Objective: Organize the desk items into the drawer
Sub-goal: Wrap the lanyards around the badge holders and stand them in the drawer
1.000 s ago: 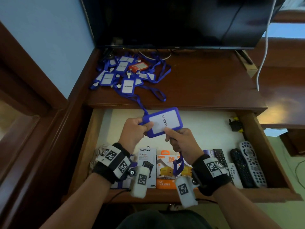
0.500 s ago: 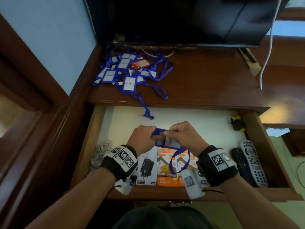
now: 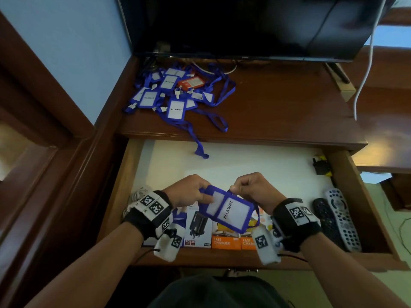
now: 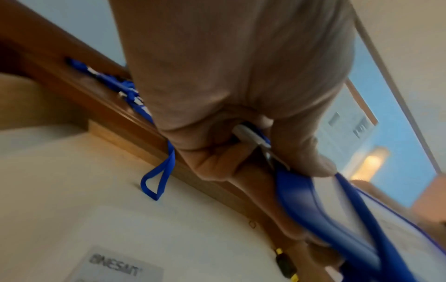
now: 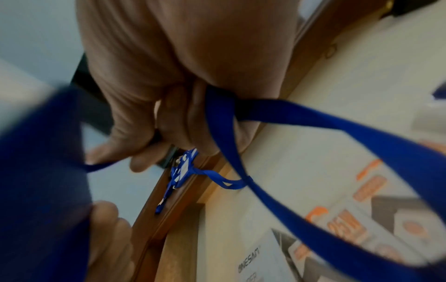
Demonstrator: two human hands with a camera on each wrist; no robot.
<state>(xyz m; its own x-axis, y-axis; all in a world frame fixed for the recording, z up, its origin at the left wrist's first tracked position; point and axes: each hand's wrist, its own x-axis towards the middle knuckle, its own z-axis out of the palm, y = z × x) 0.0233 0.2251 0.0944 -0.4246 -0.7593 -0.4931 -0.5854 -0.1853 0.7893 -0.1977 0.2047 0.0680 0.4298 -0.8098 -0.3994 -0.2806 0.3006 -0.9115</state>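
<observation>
Both hands hold one blue badge holder (image 3: 229, 210) marked PELAWAT above the front of the open drawer (image 3: 244, 165). My left hand (image 3: 189, 192) grips the badge's left end and its clip (image 4: 251, 135). My right hand (image 3: 251, 190) pinches the badge's top edge, and the blue lanyard strap (image 5: 313, 200) runs through its curled fingers and loops down over the boxes. A pile of like blue badges with lanyards (image 3: 173, 92) lies on the desk top (image 3: 278, 107) at the back left. One lanyard loop (image 3: 201, 151) from it hangs into the drawer.
Charger boxes (image 3: 224, 238) line the drawer's front edge, with several remote controls (image 3: 340, 218) at the right, a coiled white cable (image 3: 136, 194) at the left and a black plug (image 3: 320, 166) at the back right. A dark monitor (image 3: 244, 25) stands behind the desk top.
The badge came down from in front of the drawer's middle to its front. Its printed face had turned away half a second ago and now faces up again.
</observation>
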